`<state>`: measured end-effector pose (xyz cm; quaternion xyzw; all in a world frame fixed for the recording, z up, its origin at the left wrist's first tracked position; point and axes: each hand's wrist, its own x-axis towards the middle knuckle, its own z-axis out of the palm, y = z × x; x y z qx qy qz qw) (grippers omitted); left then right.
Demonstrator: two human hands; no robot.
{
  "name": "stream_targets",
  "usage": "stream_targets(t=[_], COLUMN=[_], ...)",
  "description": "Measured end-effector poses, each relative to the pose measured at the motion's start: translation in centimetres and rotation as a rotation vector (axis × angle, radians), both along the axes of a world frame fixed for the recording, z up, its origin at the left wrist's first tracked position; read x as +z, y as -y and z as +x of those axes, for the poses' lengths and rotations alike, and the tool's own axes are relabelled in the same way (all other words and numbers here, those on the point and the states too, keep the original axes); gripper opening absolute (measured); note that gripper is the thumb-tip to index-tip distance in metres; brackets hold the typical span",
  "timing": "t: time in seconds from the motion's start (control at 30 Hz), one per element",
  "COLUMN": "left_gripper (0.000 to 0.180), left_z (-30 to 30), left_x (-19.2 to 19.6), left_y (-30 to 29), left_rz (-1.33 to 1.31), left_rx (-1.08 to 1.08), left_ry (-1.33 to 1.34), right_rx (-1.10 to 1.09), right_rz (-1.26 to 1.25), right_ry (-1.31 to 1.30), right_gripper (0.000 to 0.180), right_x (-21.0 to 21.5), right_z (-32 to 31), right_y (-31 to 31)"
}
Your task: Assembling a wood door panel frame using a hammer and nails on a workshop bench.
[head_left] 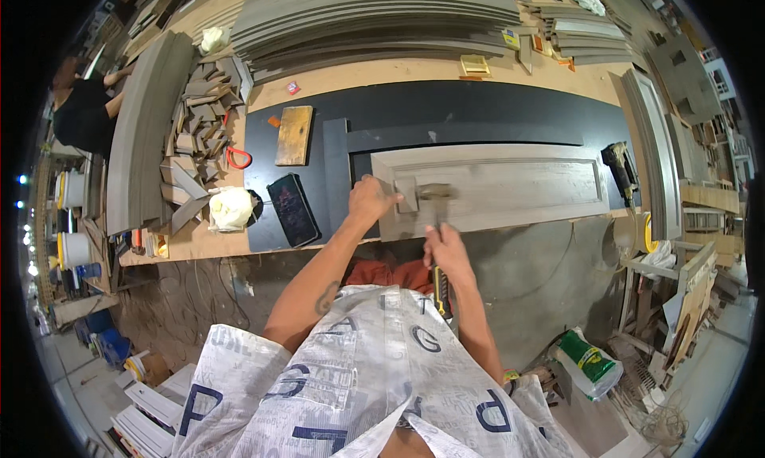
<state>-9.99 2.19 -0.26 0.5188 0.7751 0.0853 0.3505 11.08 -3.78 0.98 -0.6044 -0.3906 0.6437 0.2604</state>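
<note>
A grey wooden panel door (518, 183) with a raised frame lies flat on a dark board (470, 103). My right hand (449, 251) is closed round the handle of a hammer (437, 192). The hammer's head is smeared by motion and hovers over the door's left part; whether it touches anything I cannot tell. At the door's left end my left hand (371, 201) is closed, its thumb against a small grey wood block (407, 194). The block sits at the left frame piece, just left of the hammer head.
A phone (293, 209) and a bare wood block (295, 135) lie left on the board. A nail gun (620, 174) rests at its right. Wood offcuts (199, 123) are heaped left. Long grey boards (366, 16) are stacked behind. Another person (84, 111) stands far left.
</note>
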Motion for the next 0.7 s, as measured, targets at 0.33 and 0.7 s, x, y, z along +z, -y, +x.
stream_targets(t=[0.33,0.7], left_gripper=[0.077,0.073], left_z=[0.0,-0.1], left_x=[0.7,-0.1], left_y=[0.1,0.4], left_rz=[-0.035,0.058], left_rx=[0.032,0.039], left_ry=[-0.001,0.003], right_rx=[-0.067,-0.038], right_rz=[-0.047,-0.029], right_ry=[0.021,0.002], right_gripper=[0.029,0.032], right_x=[0.6,1.0], right_z=[0.5,0.4], right_y=[0.3,-0.7])
